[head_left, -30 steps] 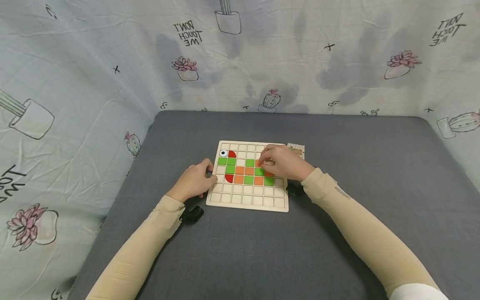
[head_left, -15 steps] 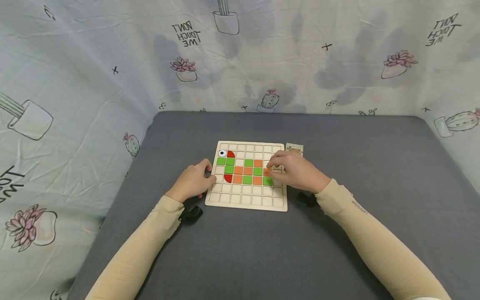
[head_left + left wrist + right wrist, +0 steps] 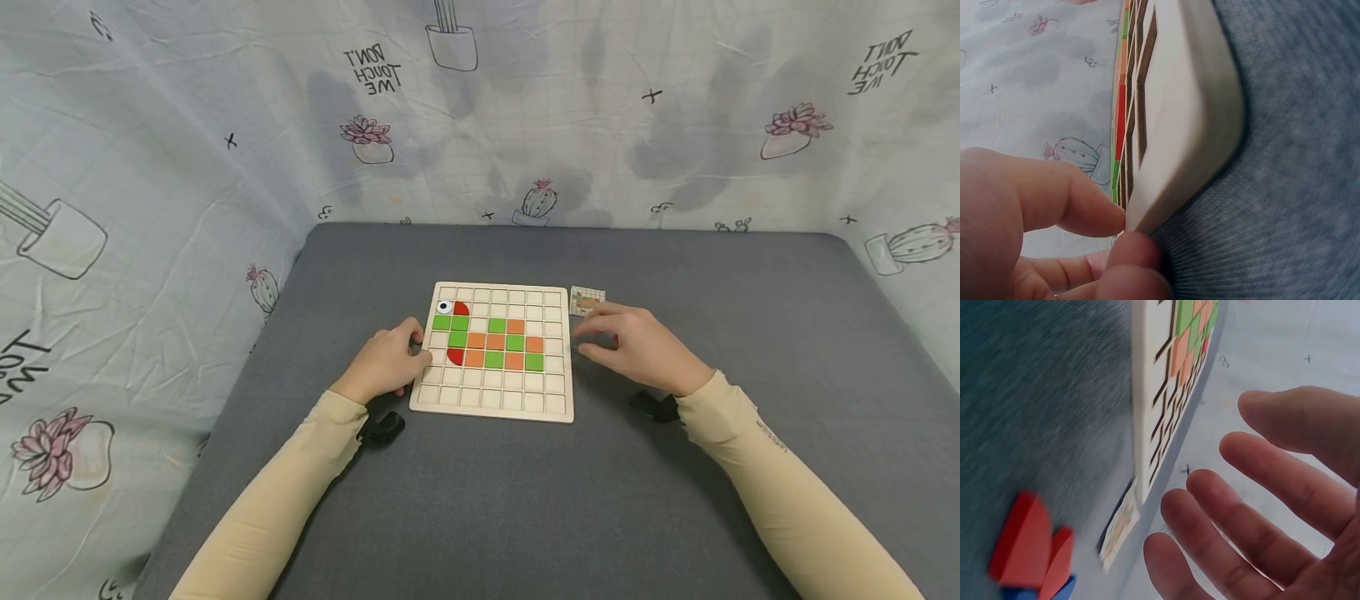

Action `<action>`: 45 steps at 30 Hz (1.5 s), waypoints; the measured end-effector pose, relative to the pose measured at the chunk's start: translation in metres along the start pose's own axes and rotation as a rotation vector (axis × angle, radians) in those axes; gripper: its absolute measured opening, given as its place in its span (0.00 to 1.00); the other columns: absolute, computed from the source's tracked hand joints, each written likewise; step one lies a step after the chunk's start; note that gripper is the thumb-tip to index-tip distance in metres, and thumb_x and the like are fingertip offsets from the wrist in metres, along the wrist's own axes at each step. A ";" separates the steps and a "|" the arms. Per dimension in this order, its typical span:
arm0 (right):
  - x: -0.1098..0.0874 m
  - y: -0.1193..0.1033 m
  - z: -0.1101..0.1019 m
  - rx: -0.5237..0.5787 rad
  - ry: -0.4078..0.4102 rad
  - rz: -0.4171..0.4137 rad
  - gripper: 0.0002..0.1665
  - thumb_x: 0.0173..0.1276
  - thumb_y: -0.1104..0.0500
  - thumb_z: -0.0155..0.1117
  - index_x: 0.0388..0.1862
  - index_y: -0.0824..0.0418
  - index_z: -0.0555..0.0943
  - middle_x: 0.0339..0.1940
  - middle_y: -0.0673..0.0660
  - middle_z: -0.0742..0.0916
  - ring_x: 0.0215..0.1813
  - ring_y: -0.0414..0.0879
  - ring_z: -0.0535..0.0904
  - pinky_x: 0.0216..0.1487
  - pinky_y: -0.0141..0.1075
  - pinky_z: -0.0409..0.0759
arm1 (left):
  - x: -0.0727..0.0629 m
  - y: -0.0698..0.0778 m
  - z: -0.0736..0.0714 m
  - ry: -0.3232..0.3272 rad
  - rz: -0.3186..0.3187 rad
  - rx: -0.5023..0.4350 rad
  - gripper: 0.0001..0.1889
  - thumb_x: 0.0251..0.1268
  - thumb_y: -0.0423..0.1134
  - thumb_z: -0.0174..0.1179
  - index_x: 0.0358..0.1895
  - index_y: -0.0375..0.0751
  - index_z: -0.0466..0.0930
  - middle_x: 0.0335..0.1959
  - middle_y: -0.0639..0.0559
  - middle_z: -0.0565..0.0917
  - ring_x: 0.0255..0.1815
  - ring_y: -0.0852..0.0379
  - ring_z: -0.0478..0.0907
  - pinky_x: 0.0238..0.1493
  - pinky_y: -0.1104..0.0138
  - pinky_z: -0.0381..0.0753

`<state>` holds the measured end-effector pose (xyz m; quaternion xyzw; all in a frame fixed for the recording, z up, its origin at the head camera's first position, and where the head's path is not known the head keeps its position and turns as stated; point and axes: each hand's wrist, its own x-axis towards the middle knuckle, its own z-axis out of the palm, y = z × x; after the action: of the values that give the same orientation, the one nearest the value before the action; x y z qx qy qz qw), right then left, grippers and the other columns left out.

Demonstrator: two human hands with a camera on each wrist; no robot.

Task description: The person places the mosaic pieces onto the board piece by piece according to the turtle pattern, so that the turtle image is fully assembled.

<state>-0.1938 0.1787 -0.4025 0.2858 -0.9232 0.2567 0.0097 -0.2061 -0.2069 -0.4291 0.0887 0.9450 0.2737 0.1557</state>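
Observation:
A square wooden grid board (image 3: 491,401) lies on the grey table. Green tiles (image 3: 494,360), orange tiles (image 3: 496,342), two red quarter-round tiles (image 3: 461,309) and a white eye tile (image 3: 444,307) sit in its cells. My left hand (image 3: 382,362) pinches the board's left edge; in the left wrist view thumb and fingertip meet at its corner. Just off the board's right side hovers my right hand (image 3: 637,346), fingers spread and slightly bent, holding nothing. A small picture card (image 3: 587,298) lies by the board's far right corner.
In the right wrist view, loose red pieces (image 3: 1025,540) and blue pieces (image 3: 1019,594) lie on the table near the card; the head view does not show them. The grey table (image 3: 480,508) runs back to a printed cloth (image 3: 600,125) hanging behind it.
My right hand has left an orange tile in the pattern's far right part and moved right, off the board. My left hand has stayed at the left edge.

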 end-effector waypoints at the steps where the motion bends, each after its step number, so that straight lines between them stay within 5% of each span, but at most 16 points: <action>1: -0.003 0.002 -0.001 -0.006 0.000 0.007 0.12 0.68 0.60 0.73 0.50 0.59 0.89 0.55 0.59 0.88 0.40 0.48 0.86 0.38 0.40 0.80 | 0.000 0.000 0.000 0.000 0.000 0.001 0.14 0.73 0.42 0.55 0.55 0.38 0.72 0.15 0.52 0.78 0.12 0.54 0.77 0.20 0.64 0.73; 3: -0.007 0.006 -0.003 -0.014 0.003 0.022 0.13 0.68 0.60 0.73 0.51 0.59 0.89 0.50 0.55 0.88 0.34 0.42 0.81 0.37 0.39 0.80 | 0.001 0.000 0.000 -0.001 0.000 0.000 0.14 0.73 0.42 0.55 0.55 0.38 0.72 0.14 0.52 0.78 0.12 0.55 0.77 0.20 0.64 0.73; 8: -0.018 0.013 -0.007 -0.029 0.009 0.054 0.13 0.68 0.60 0.74 0.50 0.59 0.89 0.48 0.54 0.88 0.39 0.44 0.83 0.40 0.40 0.81 | 0.001 0.000 0.000 0.001 -0.002 0.003 0.14 0.74 0.42 0.55 0.55 0.39 0.72 0.14 0.52 0.77 0.12 0.54 0.77 0.20 0.64 0.72; 26: -0.039 0.027 -0.006 -0.133 -0.038 0.109 0.12 0.61 0.56 0.80 0.42 0.59 0.90 0.35 0.50 0.86 0.33 0.41 0.79 0.34 0.37 0.78 | 0.001 0.001 0.000 -0.007 -0.006 -0.003 0.14 0.74 0.42 0.55 0.54 0.39 0.72 0.14 0.52 0.77 0.12 0.54 0.76 0.19 0.64 0.70; 45: -0.041 0.028 -0.004 -0.140 -0.093 0.093 0.15 0.61 0.67 0.75 0.47 0.59 0.89 0.43 0.53 0.83 0.33 0.41 0.76 0.32 0.36 0.75 | 0.001 0.001 0.000 -0.004 -0.005 0.002 0.13 0.74 0.42 0.54 0.54 0.39 0.72 0.13 0.52 0.77 0.12 0.54 0.77 0.19 0.64 0.70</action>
<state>-0.1748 0.2218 -0.4191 0.2531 -0.9506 0.1783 -0.0251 -0.2071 -0.2057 -0.4285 0.0872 0.9451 0.2723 0.1581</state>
